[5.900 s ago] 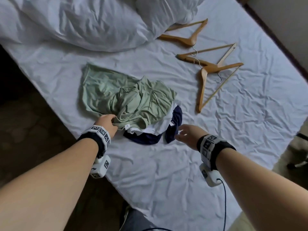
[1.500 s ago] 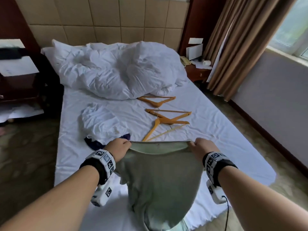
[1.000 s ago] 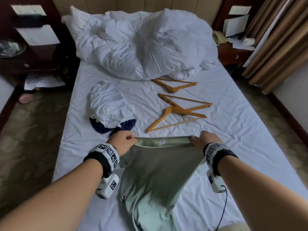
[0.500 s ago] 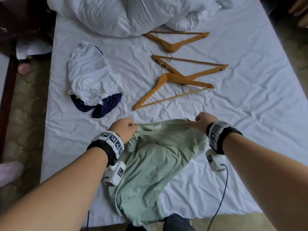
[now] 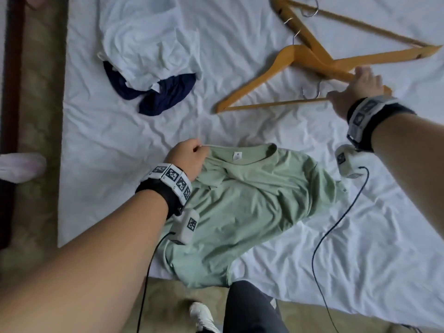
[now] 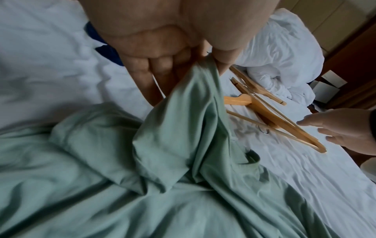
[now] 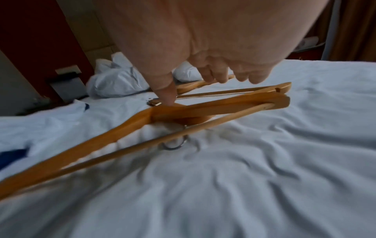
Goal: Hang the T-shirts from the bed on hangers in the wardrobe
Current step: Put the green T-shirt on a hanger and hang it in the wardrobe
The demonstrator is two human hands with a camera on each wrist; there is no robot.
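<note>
Green T-shirt (image 5: 249, 205): lies spread and rumpled on white bed sheet (image 5: 360, 260), centre of head view, collar toward 12 o'clock, hem hanging over bed edge at 6.
L hand (image 5: 188, 156): at shirt's 10 o'clock corner, fingers curled, pinching collar/shoulder fabric; wrist view shows cloth bunched between thumb and fingers (image 6: 150, 69).
R hand (image 5: 355, 91): at 2 o'clock from shirt, over nearest wooden hanger (image 5: 271, 68). Fingers loosely spread, not wrapped round it; thumb tip reaches down by the wood, contact unclear (blur).
Second wooden hanger (image 5: 355, 27): crossed under/behind the first, toward 1 o'clock; a third shows in wrist views only, beyond these (image 6: 262, 91).
White T-shirt (image 5: 149, 42): crumpled at 11 o'clock, lying on top of navy T-shirt (image 5: 163, 94); both well apart from green one.
Wrist-cam cables (image 5: 336, 224): trail over sheet at 4 o'clock.
</note>
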